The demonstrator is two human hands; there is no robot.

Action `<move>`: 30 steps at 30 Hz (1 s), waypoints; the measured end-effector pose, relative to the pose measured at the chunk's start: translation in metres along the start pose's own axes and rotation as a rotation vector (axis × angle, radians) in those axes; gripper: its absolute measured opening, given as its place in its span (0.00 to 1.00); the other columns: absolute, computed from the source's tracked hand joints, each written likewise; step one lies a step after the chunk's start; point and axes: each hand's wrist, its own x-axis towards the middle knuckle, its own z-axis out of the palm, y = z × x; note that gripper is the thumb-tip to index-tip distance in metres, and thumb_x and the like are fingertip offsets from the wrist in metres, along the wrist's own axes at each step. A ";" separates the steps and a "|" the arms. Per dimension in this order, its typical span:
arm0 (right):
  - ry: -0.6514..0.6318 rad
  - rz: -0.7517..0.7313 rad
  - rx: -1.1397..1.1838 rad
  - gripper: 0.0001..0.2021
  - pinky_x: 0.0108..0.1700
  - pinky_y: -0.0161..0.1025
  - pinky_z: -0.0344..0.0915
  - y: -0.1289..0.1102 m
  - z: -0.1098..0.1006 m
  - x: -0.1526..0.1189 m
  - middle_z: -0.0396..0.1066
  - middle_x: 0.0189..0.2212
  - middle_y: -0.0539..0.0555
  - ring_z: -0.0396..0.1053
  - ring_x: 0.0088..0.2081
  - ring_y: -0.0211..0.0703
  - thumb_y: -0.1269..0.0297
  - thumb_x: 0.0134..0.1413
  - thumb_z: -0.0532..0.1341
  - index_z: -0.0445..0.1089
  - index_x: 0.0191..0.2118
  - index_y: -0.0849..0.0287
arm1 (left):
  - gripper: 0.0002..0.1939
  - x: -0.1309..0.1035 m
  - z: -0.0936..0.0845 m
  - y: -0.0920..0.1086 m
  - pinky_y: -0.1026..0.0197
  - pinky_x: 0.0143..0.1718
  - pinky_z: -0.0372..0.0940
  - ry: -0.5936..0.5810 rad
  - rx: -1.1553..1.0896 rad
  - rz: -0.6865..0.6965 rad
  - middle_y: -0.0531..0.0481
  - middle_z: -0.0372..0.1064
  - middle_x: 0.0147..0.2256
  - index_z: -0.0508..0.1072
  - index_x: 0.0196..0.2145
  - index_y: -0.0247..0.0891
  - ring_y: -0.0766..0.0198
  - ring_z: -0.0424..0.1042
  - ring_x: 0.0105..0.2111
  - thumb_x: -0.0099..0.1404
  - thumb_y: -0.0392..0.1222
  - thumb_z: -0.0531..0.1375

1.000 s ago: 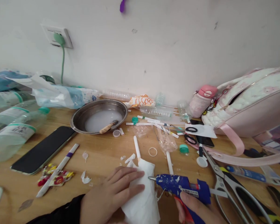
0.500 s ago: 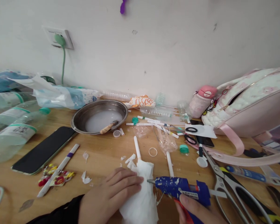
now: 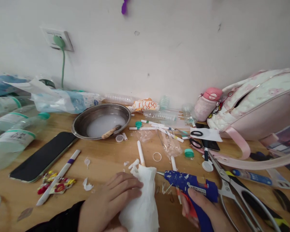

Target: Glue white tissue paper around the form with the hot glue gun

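My right hand [image 3: 205, 206] is wrapped round the handle of a blue hot glue gun [image 3: 183, 180], with fingers at its red trigger. The gun's metal nozzle points left, close to the upper right edge of a white tissue-covered piece [image 3: 145, 199]. My left hand [image 3: 113, 199] holds this piece from the left, its fingers lying together across the top and the thumb mostly hidden. A white stick [image 3: 140, 153] stands out from the far end of the piece. Thin strands of glue [image 3: 167, 187] hang below the nozzle. Torn white scraps [image 3: 134, 163] lie at the piece's far left corner.
A metal bowl of cloudy liquid [image 3: 74, 125] stands behind my hands. Large scissors [image 3: 228, 187] lie right of the glue gun. A phone [image 3: 43, 156] and plastic bottles [image 3: 16, 138] are at the left, a backpack [image 3: 261, 106] at the right. Markers [image 3: 157, 124] lie ahead.
The glue gun has shifted up and slightly right, its nozzle moving from beside my left fingertips to the piece's upper right edge. My left hand stays on the piece.
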 end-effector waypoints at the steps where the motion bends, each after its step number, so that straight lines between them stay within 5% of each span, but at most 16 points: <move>1: -0.004 -0.002 0.044 0.24 0.34 0.35 0.63 0.002 0.002 0.002 0.71 0.25 0.53 0.68 0.30 0.43 0.40 0.47 0.58 0.70 0.20 0.58 | 0.27 0.000 0.000 0.000 0.51 0.51 0.61 0.012 -0.013 -0.001 0.39 0.66 0.50 0.61 0.52 0.39 0.51 0.65 0.49 0.67 0.60 0.42; 4: -0.076 -0.040 0.111 0.25 0.26 0.31 0.55 0.008 0.008 0.009 0.66 0.21 0.50 0.60 0.24 0.35 0.41 0.49 0.58 0.67 0.20 0.61 | 0.26 -0.001 0.000 -0.001 0.54 0.47 0.64 0.040 -0.045 -0.019 0.39 0.66 0.50 0.61 0.52 0.40 0.53 0.67 0.47 0.68 0.60 0.41; 12: -0.158 -0.036 0.122 0.25 0.26 0.33 0.50 0.012 0.011 0.014 0.64 0.21 0.51 0.56 0.23 0.35 0.42 0.53 0.54 0.66 0.21 0.61 | 0.25 0.000 -0.001 -0.001 0.54 0.48 0.64 0.045 -0.069 -0.015 0.40 0.66 0.49 0.62 0.50 0.40 0.53 0.67 0.47 0.68 0.59 0.42; 24: -0.085 -0.066 0.079 0.27 0.27 0.34 0.57 0.012 0.012 0.016 0.65 0.17 0.51 0.61 0.23 0.38 0.43 0.54 0.54 0.65 0.16 0.60 | 0.25 -0.001 -0.001 -0.002 0.55 0.48 0.63 0.020 -0.062 -0.017 0.41 0.65 0.51 0.62 0.52 0.40 0.54 0.66 0.48 0.68 0.59 0.42; 30: -0.180 0.036 0.108 0.30 0.24 0.33 0.55 0.020 0.007 0.024 0.59 0.13 0.49 0.57 0.19 0.34 0.36 0.49 0.54 0.63 0.14 0.60 | 0.25 -0.001 0.000 -0.002 0.56 0.50 0.60 0.028 -0.075 -0.017 0.42 0.64 0.51 0.61 0.52 0.40 0.55 0.64 0.49 0.69 0.59 0.41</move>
